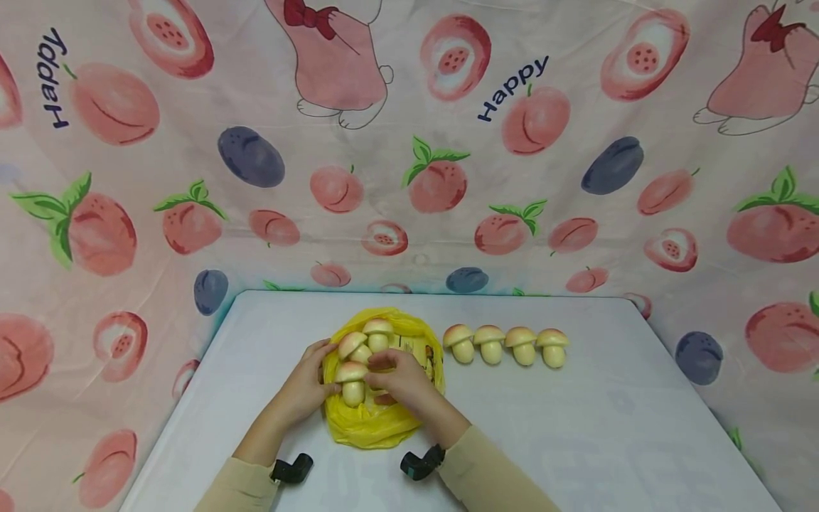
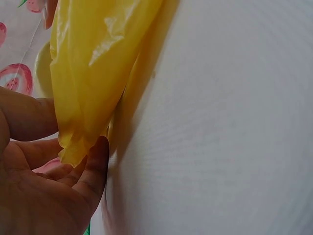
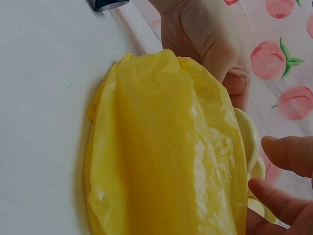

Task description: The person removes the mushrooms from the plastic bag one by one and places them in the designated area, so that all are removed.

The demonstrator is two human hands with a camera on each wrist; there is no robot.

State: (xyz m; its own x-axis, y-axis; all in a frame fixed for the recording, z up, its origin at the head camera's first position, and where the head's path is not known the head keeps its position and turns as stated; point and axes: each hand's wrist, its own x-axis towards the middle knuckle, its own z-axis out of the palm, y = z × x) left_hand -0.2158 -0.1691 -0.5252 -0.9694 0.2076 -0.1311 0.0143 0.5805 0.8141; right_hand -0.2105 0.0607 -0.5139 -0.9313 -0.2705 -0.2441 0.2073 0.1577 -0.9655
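Note:
An opened yellow plastic bag (image 1: 377,430) sits on the white table, its rim spread round three toy mushrooms with cream stems and reddish caps. My left hand (image 1: 301,387) holds the bag's left side, the thumb at the rim and the fingers round the outside; the left wrist view shows the yellow plastic (image 2: 93,98) between them. Over the bag's opening is my right hand (image 1: 406,380), its fingers extended beside the front mushroom (image 1: 352,392). In the right wrist view its thumb and finger stand apart close to a mushroom cap (image 3: 248,139). The bag hides the mushrooms' lower parts there.
Several more toy mushrooms (image 1: 523,355) lie in a row right of the bag. A printed yellow label (image 1: 412,348) shows inside the bag. The white table (image 1: 614,427) ends against a fruit-patterned cloth (image 1: 384,192). Black cameras (image 1: 292,469) are strapped to both wrists.

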